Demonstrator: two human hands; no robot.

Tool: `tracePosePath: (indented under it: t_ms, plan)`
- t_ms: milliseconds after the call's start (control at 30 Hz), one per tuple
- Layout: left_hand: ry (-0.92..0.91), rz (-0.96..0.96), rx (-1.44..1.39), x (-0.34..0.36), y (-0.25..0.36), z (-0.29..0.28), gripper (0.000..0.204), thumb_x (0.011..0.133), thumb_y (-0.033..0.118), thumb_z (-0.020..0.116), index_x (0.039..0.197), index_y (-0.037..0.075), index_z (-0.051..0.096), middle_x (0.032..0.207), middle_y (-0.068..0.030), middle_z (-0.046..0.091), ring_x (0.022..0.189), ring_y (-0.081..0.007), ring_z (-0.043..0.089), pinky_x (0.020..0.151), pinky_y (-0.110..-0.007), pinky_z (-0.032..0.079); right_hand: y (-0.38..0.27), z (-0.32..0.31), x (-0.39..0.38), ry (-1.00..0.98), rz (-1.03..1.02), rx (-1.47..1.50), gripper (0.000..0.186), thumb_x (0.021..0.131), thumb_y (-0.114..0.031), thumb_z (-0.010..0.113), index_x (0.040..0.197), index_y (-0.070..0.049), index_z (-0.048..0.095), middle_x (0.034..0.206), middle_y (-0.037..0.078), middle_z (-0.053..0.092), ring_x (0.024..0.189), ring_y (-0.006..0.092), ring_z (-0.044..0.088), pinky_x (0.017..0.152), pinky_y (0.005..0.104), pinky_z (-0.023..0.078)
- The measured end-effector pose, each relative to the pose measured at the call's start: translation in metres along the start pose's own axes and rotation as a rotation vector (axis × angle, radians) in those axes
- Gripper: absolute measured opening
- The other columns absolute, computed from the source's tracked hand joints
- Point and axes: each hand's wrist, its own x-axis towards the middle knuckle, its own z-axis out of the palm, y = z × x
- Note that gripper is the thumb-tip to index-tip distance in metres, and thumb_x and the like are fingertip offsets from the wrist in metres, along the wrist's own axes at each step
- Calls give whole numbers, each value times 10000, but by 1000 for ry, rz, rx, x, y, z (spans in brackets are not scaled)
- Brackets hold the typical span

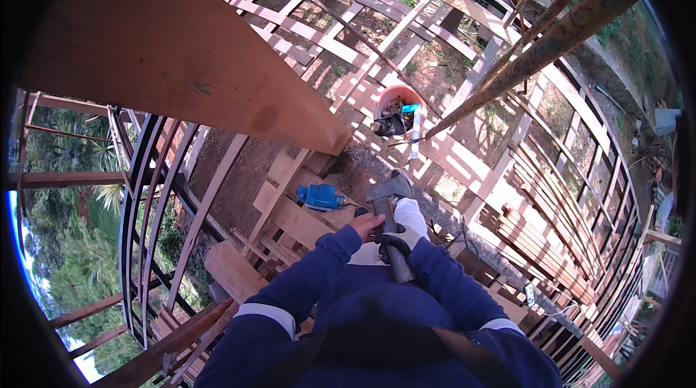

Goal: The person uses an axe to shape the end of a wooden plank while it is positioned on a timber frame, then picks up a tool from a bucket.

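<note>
My right hand (410,227), in a white and black glove, wraps round the thick grey handle of a mallet-like tool (383,208). Its wide grey head (388,189) points away from me, and the handle's butt comes back close to my body. From the left, my bare left hand (367,226) has its fingers bent against the same handle; the thumb side is partly hidden. Left of the head, a blue power tool (320,197) lies on wooden boards (290,215), its exact kind unclear.
A large wooden beam (217,55) looms at the upper left. An orange bucket (397,92) with tools stands ahead, a light blue-and-white strip (416,131) leaning out. A rusty pole (507,62) slants at right. Stacked planks (551,243) lie to the right, beside open wooden framing.
</note>
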Motion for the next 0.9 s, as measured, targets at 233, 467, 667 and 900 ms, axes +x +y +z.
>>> tracePosePath:
  t_ms: [233,467,667,900]
  plan:
    - [460,194,-20,99,-50,-112,239,812,11,574,1029,-21,477,773,-145,619,705,-238,662,629,-337,553,-109,-118,188,45,91,-923,305,813,-302,634,983,-49,621,754,131,637,698,250,652,609,326,526]
    - [401,67,-121,223,-100,-218,204,771,-13,582,949,-12,482,679,-108,561,552,-211,597,535,-346,534,-218,-345,477,563,-728,-646,141,827,-114,573,942,-78,646,730,60,639,550,161,598,493,267,482]
    - [489,28,166,297,-98,-269,153,765,-3,526,913,-8,487,696,-81,558,584,-166,594,534,-294,511,-299,-339,575,862,-629,-1752,243,833,-198,492,1035,-163,623,1028,108,624,1006,295,575,894,412,434]
    - [481,110,83,290,-86,-280,180,765,-7,531,936,-8,473,712,-99,566,601,-163,592,562,-292,503,-314,-363,660,641,-208,-2419,277,845,-209,478,1073,-238,634,1169,44,592,1104,246,542,930,459,403]
